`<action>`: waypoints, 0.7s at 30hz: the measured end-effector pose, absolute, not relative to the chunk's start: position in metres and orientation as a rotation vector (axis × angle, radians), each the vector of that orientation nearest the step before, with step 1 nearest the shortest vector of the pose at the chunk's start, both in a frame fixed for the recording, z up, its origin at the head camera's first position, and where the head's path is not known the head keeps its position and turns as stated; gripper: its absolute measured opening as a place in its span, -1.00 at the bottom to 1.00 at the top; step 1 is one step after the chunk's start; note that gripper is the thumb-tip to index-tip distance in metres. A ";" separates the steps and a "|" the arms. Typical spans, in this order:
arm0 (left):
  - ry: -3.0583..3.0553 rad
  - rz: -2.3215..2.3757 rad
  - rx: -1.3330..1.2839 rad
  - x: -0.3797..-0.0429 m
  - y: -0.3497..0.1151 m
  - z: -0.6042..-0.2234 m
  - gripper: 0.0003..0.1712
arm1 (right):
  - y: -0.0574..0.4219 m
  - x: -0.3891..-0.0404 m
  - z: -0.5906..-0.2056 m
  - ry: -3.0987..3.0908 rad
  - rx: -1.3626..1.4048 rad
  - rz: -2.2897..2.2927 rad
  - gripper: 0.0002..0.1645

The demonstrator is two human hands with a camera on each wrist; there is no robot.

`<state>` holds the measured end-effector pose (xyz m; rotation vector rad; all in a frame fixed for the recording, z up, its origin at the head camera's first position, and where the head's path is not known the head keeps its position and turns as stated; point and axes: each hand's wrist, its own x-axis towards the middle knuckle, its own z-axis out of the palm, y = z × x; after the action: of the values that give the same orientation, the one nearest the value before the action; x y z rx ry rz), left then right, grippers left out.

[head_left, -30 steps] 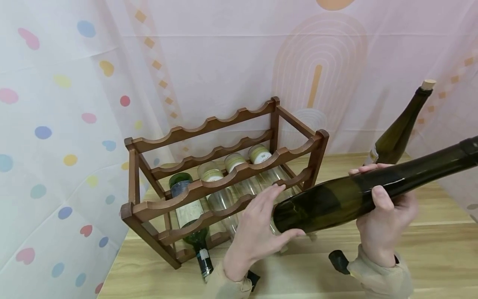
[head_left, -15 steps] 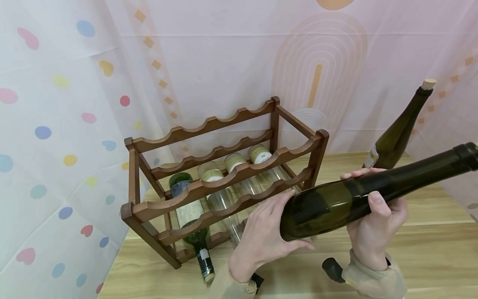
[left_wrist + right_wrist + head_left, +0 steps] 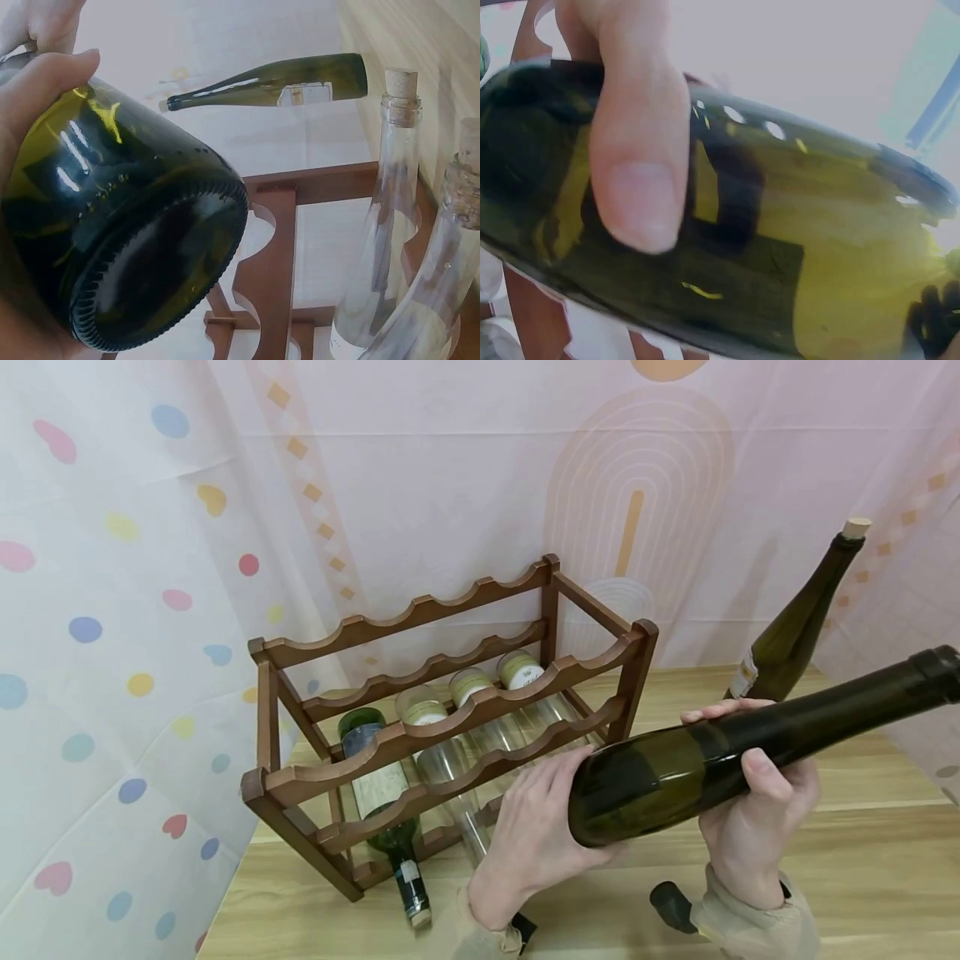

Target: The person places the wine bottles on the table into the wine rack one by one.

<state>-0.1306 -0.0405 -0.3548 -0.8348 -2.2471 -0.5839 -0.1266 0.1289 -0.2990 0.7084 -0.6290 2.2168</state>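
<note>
A dark green wine bottle (image 3: pixel 660 777) is held tilted in the air, its base toward the left and its neck up to the right. My left hand (image 3: pixel 536 827) cups the base, with the thumb (image 3: pixel 56 82) along the glass in the left wrist view. Around the middle of the body, my right hand (image 3: pixel 757 827) grips the bottle, its thumb (image 3: pixel 641 187) pressed on the glass. Just behind the left hand stands a brown wooden wine rack (image 3: pixel 633 677). One green bottle (image 3: pixel 378 785) and several clear bottles (image 3: pixel 442 760) lie in its lower level.
At the back right, a corked green bottle (image 3: pixel 795 635) stands upright on the wood-grain table (image 3: pixel 877 860). A patterned cloth (image 3: pixel 450 485) hangs behind the rack. Corked necks of clear bottles (image 3: pixel 397 172) jut out near the left hand.
The left hand has come from beside the bottle's base to curl round it. The held bottle has shifted slightly, its base a little lower and farther right.
</note>
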 end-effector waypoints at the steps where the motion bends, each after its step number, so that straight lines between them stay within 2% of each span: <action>1: -2.228 -0.581 -0.833 -0.132 -0.041 -0.355 0.13 | 0.130 -0.127 -0.299 -0.643 0.744 2.229 -0.65; 7: -2.167 -0.654 -0.790 -0.135 -0.047 -0.353 0.07 | 0.142 -0.128 -0.297 -0.822 0.963 2.291 -0.61; 12: -2.159 -0.633 -0.727 -0.135 -0.057 -0.347 0.05 | 0.164 -0.123 -0.295 -1.337 0.942 2.205 -0.59; 16: -2.214 -0.562 -0.672 -0.134 -0.065 -0.343 0.07 | 0.186 -0.116 -0.294 -1.950 0.652 1.839 -0.61; 18: -2.233 -0.530 -0.655 -0.134 -0.067 -0.342 0.08 | 0.197 -0.112 -0.293 -2.287 0.428 1.581 -0.73; 21: -2.239 -0.476 -0.643 -0.134 -0.069 -0.342 0.12 | 0.208 -0.106 -0.292 -2.674 0.241 1.103 -0.74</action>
<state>-0.1338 -0.0690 -0.3419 -0.6428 -2.2394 -0.4760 -0.1060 0.2079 -0.2921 0.2409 -2.6743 1.1030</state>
